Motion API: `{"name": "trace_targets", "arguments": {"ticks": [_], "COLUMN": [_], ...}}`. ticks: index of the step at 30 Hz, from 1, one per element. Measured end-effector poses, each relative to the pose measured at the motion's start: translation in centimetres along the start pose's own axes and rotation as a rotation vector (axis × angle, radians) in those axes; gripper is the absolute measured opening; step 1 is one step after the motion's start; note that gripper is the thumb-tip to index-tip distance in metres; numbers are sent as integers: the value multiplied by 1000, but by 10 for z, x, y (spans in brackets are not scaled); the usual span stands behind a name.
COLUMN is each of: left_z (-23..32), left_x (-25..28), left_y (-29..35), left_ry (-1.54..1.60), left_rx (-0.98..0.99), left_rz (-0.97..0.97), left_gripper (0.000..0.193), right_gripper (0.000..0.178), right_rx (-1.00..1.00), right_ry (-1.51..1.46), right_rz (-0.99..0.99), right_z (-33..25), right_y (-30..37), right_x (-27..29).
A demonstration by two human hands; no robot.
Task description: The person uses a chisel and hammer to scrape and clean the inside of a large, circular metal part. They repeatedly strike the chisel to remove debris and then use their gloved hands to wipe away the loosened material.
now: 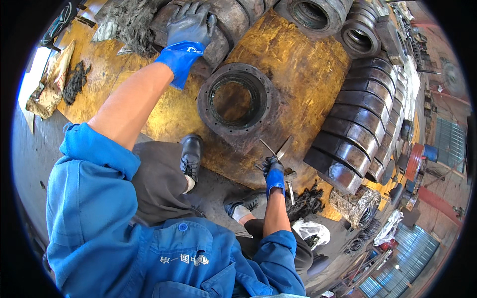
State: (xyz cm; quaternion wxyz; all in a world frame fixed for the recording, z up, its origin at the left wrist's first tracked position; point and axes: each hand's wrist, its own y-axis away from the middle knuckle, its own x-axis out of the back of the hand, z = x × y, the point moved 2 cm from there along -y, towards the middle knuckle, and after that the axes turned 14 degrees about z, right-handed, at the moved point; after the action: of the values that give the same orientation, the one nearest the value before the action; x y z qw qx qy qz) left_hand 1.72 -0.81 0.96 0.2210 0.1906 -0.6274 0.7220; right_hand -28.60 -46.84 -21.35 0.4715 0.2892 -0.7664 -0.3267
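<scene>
My left hand (190, 24), in a grey and blue glove, lies with fingers spread on a big rusty round metal part (223, 30) at the far side of the worn yellow work surface (293, 64). My right hand (274, 172), gloved the same, is closed around a metal tool with two thin arms (276, 149) at the near edge of the surface. The tool's tips point toward a dark flanged ring with bolt holes (238, 102), which lies flat between my hands.
A row of dark metal rings (358, 126) leans along the right side, with larger rings (312, 14) at the back. Grey fibre wadding (131, 20) and black scraps (74, 82) lie at the left. My shoes (191, 156) stand on the floor beside a plastic bag (310, 231).
</scene>
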Motion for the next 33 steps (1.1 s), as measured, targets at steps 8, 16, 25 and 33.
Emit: {"name": "trace_targets", "arguments": {"ticks": [8, 16, 25, 33], "left_z": [-3, 5, -4, 3], "left_x": [-1, -1, -6, 3], "left_y": [3, 1, 2, -5], "left_ry": [36, 38, 30, 102], "left_rx": [-37, -53, -69, -25], "left_rz": [67, 71, 64, 14], "left_gripper": [30, 31, 30, 29], "right_gripper": [31, 26, 29, 31], "right_rx": [175, 197, 14, 185], "right_ry": [-70, -133, -22, -97], "right_rz": [-105, -197, -31, -212], "right_z": [-4, -2, -6, -11], "right_y": [29, 14, 19, 47], "right_x": [-44, -35, -23, -61]}}
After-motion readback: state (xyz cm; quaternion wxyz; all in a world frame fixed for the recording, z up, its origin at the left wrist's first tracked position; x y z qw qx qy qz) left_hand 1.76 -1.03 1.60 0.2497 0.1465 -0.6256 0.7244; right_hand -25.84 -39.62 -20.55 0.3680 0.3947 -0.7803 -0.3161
